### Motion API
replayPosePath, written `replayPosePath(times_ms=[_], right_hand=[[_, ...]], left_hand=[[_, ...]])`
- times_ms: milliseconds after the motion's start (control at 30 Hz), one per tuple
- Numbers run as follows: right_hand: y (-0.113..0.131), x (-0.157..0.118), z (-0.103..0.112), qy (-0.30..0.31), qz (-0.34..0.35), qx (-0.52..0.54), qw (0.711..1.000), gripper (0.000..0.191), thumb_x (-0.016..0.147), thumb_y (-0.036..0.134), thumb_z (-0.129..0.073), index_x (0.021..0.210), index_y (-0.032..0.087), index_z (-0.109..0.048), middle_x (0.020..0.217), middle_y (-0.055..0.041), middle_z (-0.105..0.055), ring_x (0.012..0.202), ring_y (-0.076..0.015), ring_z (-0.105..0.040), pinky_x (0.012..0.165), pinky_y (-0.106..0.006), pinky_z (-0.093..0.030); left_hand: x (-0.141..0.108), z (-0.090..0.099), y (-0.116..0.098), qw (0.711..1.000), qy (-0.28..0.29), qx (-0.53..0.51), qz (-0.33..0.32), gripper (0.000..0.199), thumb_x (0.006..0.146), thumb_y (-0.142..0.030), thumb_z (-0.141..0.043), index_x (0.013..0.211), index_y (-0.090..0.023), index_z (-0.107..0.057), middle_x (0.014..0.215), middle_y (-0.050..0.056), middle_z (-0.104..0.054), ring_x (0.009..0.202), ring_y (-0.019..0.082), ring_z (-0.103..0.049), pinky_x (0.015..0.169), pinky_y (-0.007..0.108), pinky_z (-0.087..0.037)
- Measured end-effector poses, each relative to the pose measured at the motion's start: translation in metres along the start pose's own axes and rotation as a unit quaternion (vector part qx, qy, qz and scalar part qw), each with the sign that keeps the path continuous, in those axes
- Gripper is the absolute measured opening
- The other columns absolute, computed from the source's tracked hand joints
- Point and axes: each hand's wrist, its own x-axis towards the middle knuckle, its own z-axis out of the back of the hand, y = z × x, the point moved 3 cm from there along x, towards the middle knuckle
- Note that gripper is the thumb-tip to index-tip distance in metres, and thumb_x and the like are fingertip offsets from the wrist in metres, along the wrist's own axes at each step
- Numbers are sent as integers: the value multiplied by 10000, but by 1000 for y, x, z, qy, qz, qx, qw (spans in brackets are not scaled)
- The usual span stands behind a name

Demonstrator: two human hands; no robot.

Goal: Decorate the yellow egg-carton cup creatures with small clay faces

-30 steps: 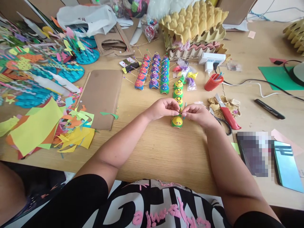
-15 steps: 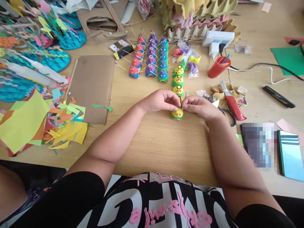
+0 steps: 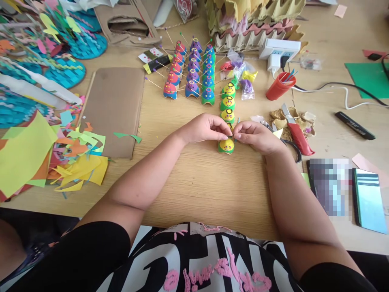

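Right above the nearest yellow-and-green egg-carton figure [image 3: 226,146], which has a smiling face, my two hands meet. My left hand [image 3: 206,129] comes in from the left with thumb and forefinger pinched. Facing it, my right hand [image 3: 253,136] pinches too. A thin dark strand [image 3: 230,136] shows between the fingertips; most of it is hidden. Behind the hands, more yellow figures [image 3: 227,115] stand in a row with dark rings on top. Rows of red [image 3: 170,90], purple [image 3: 192,88] and blue figures [image 3: 208,95] with pins stand further back.
Brown cardboard [image 3: 112,113] and paper scraps [image 3: 82,170] lie to the left. On the right are a red cup [image 3: 278,87], a red-handled knife [image 3: 299,136], black scissors [image 3: 293,151] and a phone [image 3: 369,200]. Egg cartons [image 3: 252,40] and a white power strip [image 3: 281,48] stand behind.
My fingertips have shifted very slightly over the same figure, both hands still pinched. The camera view has moved a little, so objects at the left sit further left.
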Motion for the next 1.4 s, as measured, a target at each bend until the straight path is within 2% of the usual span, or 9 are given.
replayPosePath(times_ms=[167, 367, 500, 967, 1400], right_hand=[[2, -1, -1, 5, 3, -2, 1000, 455, 696, 578, -947, 804, 193, -731, 670, 38, -605, 620, -90, -465, 617, -263, -396], [6, -3, -3, 60, -13, -49, 997, 454, 729, 590, -918, 768, 187, -712, 726, 3, -674, 676, -115, -540, 662, -279, -431], [7, -2, -2, 74, -16, -61, 995, 474, 734, 606, -908, 764, 180, -705, 706, 1, -656, 671, -118, -527, 666, -285, -426], [6, -1, -4, 106, -13, -104, 989, 495, 777, 647, -862, 760, 181, -695, 656, 24, -595, 634, -104, -469, 619, -271, -359], [3, 2, -2, 112, 3, -120, 987, 476, 853, 609, -809, 785, 159, -669, 672, 35, -546, 648, -93, -436, 622, -264, -343]], left_hand=[[0, -2, -1, 1000, 9, -9, -4, 305, 705, -323, -964, 911, -148, -822, 876, 48, -787, 799, 142, -714, 798, 293, -597], [0, -3, 2, 999, 27, -31, 7, 412, 684, -403, -987, 905, -130, -770, 821, 48, -748, 743, 139, -691, 725, 288, -579], [1, -3, 2, 999, 23, -28, 6, 424, 688, -430, -984, 890, -131, -761, 812, 52, -740, 739, 148, -692, 725, 298, -583], [-1, -10, -6, 998, 50, -29, 2, 332, 717, -329, -969, 858, -134, -740, 794, 29, -739, 691, 105, -656, 646, 235, -516], [0, -12, -7, 999, 39, -21, -1, 295, 716, -233, -934, 900, -130, -728, 843, 18, -728, 725, 92, -638, 662, 225, -515]])
